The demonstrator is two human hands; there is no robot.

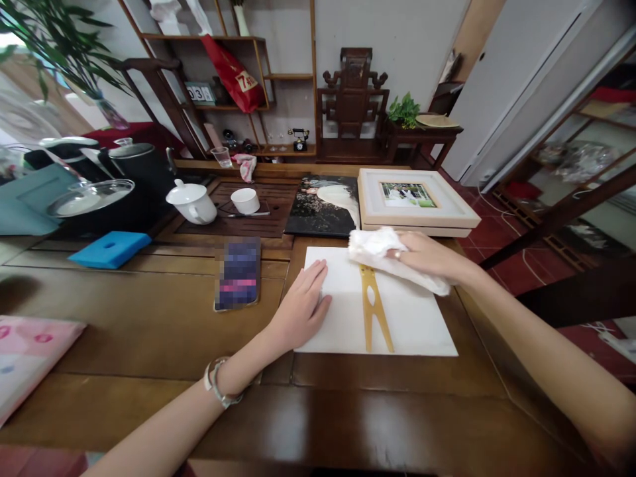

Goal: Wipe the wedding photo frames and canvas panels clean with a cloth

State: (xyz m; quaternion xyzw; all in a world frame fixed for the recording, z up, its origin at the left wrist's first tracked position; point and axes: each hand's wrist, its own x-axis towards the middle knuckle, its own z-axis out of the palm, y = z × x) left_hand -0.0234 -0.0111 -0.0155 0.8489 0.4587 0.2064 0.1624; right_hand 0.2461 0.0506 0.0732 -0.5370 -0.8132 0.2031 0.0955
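Note:
A white board lies flat on the wooden table, with a gold A-shaped metal easel leg attached to it near its far edge. My left hand rests on the board's left side, fingers stretched out flat. Over the board's far right corner, my right hand is closed on a bunched white cloth. The cloth covers the top of the leg and hangs across the board's right edge.
Behind the board are a dark photo panel and a pale wooden picture frame. A phone, a blue sponge-like block, a lidded white cup and a small white bowl stand to the left. A pink-white folded item lies far left.

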